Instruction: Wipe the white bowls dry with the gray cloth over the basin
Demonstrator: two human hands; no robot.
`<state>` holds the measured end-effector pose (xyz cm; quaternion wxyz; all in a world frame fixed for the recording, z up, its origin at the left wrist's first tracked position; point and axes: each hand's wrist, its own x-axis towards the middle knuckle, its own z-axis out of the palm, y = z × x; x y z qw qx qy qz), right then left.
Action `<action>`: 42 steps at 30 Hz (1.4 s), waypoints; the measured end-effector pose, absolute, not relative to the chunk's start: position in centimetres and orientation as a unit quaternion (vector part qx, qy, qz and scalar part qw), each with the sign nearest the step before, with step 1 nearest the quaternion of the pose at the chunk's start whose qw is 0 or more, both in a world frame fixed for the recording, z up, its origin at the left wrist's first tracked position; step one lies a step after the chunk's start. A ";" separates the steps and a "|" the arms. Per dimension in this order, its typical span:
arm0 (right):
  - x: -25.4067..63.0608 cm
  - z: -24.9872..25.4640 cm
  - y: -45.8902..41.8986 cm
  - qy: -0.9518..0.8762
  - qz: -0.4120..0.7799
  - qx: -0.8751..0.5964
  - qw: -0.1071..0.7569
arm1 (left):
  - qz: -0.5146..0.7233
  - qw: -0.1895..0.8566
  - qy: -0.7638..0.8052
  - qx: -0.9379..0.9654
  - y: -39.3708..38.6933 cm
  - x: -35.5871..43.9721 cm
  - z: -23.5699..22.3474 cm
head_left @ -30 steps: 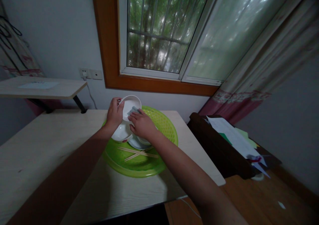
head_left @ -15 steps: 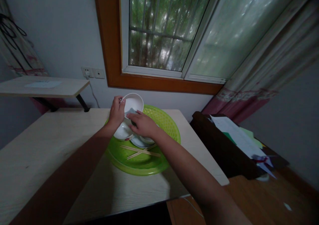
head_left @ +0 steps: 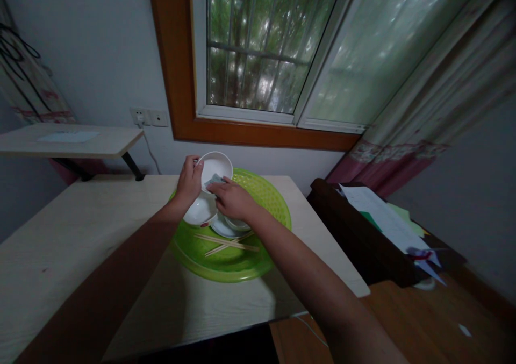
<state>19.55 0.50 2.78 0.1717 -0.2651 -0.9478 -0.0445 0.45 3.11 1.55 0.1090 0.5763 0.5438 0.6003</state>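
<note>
My left hand (head_left: 188,181) grips the rim of a white bowl (head_left: 216,164), holding it tilted above a round green basin (head_left: 266,197). With its fingers closed on a small grey-blue cloth (head_left: 213,180), my right hand (head_left: 231,200) presses the cloth against the inside of that bowl. Under both hands, inside the basin, lie another white bowl (head_left: 199,212) and a white dish (head_left: 223,228). Wooden chopsticks (head_left: 226,243) rest on the basin's floor nearer to me.
The basin sits on a pale wooden table (head_left: 80,229) below a barred window (head_left: 258,47). A small shelf (head_left: 68,141) juts from the wall at left, beside a wall socket (head_left: 148,118). A dark cabinet with papers (head_left: 382,219) stands to the right, by a curtain.
My right hand with the cloth has shifted slightly within the bowl. The camera view moved a little; the bowl stays held in my left hand.
</note>
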 end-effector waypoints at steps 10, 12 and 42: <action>20.1 3.5 1.6 -0.921 -0.137 -0.289 0.224 | 0.663 0.233 0.492 0.514 4.0 0.2 1.2; 20.5 3.5 2.0 -0.917 -0.149 -0.288 0.232 | 0.666 0.302 0.466 0.498 4.2 0.2 1.1; 19.4 4.0 -0.7 -0.948 -0.100 -0.249 0.173 | 0.619 0.118 0.517 0.580 3.2 -0.6 1.4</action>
